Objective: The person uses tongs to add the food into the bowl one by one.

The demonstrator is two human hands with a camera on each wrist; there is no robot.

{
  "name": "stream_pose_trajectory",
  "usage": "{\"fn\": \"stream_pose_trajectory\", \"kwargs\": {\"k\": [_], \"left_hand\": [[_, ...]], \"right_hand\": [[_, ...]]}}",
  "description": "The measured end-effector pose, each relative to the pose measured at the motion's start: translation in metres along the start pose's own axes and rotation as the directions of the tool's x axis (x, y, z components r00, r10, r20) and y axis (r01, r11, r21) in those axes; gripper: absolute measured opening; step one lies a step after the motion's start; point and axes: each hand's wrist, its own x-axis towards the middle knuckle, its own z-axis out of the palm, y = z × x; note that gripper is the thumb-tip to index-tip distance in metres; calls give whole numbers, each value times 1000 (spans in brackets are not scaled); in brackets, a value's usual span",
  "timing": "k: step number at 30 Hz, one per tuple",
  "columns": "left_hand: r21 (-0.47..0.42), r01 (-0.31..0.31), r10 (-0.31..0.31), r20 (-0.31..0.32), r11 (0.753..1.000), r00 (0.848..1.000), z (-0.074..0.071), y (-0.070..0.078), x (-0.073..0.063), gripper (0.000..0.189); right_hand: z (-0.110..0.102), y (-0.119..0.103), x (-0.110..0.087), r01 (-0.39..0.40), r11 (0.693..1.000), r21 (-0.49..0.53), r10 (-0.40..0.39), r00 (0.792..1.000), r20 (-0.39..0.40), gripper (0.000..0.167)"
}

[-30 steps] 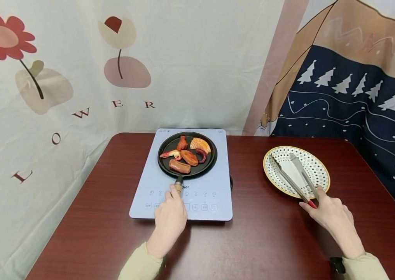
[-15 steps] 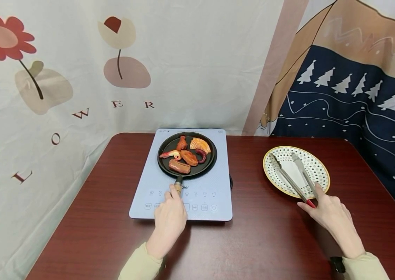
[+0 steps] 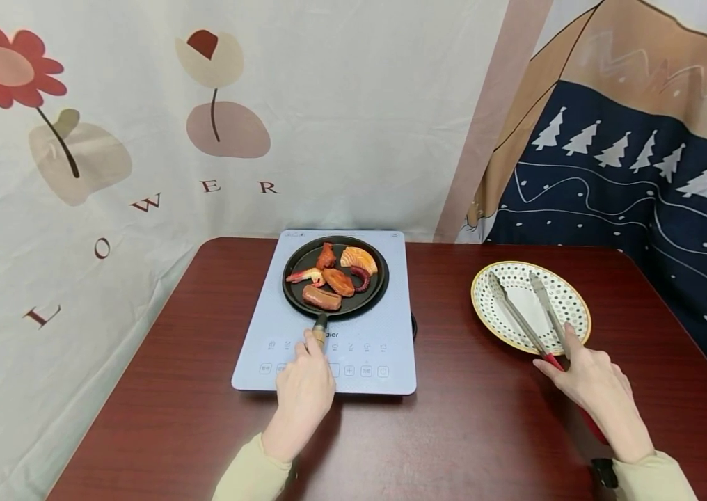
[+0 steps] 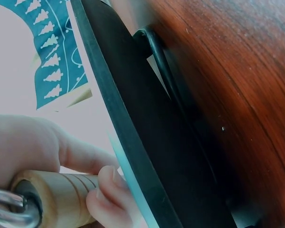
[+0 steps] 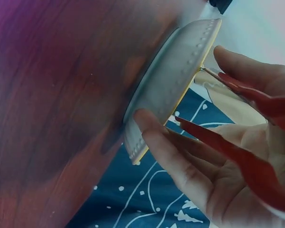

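My left hand (image 3: 305, 386) grips the pan's wooden handle (image 4: 66, 197), fingers wrapped round it. The black frying pan (image 3: 374, 292) stands on the pale induction cooker (image 3: 385, 410). It holds a sausage (image 3: 321, 298), a chicken wing (image 3: 337, 282), a drumstick (image 3: 326, 256), an orange salmon slice (image 3: 358, 259), an octopus tentacle (image 3: 361, 280) and a red-and-white claw-like piece (image 3: 305, 276). On the right, tongs (image 3: 519, 316) lie with spread tips over a dotted plate (image 3: 481, 313). My right hand (image 3: 594, 383) loosely straddles their red handles (image 5: 227, 147), thumb and fingers extended apart.
The dark red wooden table (image 3: 454, 445) has cloth hangings (image 3: 353, 139) behind it and at the right. A dark cord (image 4: 166, 71) runs beneath the cooker in the left wrist view. A black band (image 3: 604, 473) sits on the right wrist.
The tongs' tips have shifted slightly right on the plate, and a red handle now shows beside the right wrist. The left hand, pan and food have not moved.
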Motion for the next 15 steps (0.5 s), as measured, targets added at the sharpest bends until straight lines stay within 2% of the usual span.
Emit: {"fn": "stream_pose_trajectory", "kwargs": {"k": [2,5,10,12,15], "left_hand": [[-4,2,-2,-8,1000,1000,0,0,0,49],[-13,17,-17,-17,1000,1000,0,-1,2,50],[-28,52,-51,40,998,998,-10,-3,4,53],[-52,52,-48,75,997,996,-18,-4,6,55],[-113,43,-32,99,993,995,-31,-2,12,58]], "right_hand": [[-1,-1,-2,10,1000,3,-10,999,-31,94],[-4,-7,-6,49,999,14,-46,989,-141,85],[-18,-28,-9,155,987,42,-133,935,-330,72],[-26,-38,-9,193,979,61,-158,919,-362,71],[-37,-52,-6,243,964,107,-186,906,-381,68]]}}
